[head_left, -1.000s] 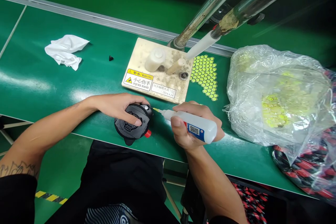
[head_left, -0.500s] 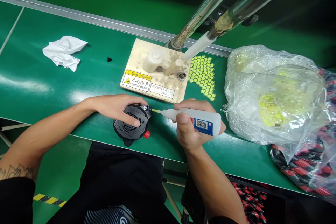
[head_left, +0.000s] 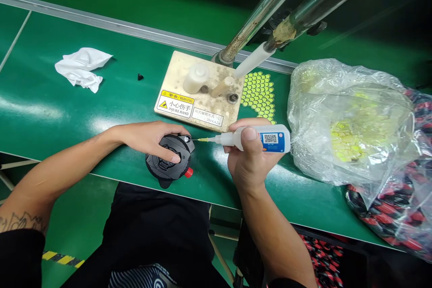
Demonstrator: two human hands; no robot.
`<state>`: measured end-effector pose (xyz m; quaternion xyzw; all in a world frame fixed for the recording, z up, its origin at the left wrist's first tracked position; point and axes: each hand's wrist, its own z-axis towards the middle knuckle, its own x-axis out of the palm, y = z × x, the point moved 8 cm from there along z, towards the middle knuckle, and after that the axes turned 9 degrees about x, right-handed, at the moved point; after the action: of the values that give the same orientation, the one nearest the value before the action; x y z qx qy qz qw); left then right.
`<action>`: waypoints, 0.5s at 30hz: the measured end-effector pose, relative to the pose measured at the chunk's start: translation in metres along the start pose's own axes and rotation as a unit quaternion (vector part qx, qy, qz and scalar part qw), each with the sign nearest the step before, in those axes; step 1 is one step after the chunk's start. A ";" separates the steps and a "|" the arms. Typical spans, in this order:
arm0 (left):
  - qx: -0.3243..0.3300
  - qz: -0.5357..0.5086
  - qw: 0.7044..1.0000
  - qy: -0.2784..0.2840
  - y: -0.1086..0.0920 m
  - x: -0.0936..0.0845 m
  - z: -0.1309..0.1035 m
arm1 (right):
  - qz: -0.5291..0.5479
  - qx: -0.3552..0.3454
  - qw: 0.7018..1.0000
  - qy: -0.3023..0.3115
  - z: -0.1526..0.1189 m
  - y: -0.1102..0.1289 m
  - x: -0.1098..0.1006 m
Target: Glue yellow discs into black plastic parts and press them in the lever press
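Squeeze bottle (head_left: 272, 139) aimed at corner of black case (head_left: 167, 171), prob. the dosing step.

L hand (head_left: 151, 139) pins the case near the front edge of the green table (head_left: 40, 99), thumb pressed on top, fingers round the far side; R hand (head_left: 249, 157) is wrapped round the bottle, its thin nozzle (head_left: 206, 139) just beside the shiny stud (head_left: 186, 139) (touching or not, can't tell). Next move prob. calls for a steady tip & light squeeze. On the table: white cloth (head_left: 83, 67) far L, warning-labelled base plate (head_left: 175, 76) behind the case, yellow-green discs (head_left: 258, 94) beside it, clear plastic bag (head_left: 351, 112) on R. Room: metal pole (head_left: 259, 15) behind plate, striped floor tape (head_left: 64, 258) lower L.
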<state>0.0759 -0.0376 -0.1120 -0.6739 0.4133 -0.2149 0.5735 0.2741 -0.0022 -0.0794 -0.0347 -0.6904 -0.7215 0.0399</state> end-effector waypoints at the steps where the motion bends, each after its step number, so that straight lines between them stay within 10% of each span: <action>1: -0.001 0.001 1.000 -0.001 0.000 0.000 0.000 | 0.001 0.000 1.000 0.001 0.000 0.000 0.000; 15: 0.005 0.029 1.000 -0.001 -0.003 0.000 0.001 | -0.024 0.021 0.999 0.027 -0.003 -0.006 0.001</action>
<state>0.0774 -0.0370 -0.1093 -0.6590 0.4308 -0.1997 0.5833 0.2729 -0.0047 -0.0849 0.0019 -0.7046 -0.7084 0.0420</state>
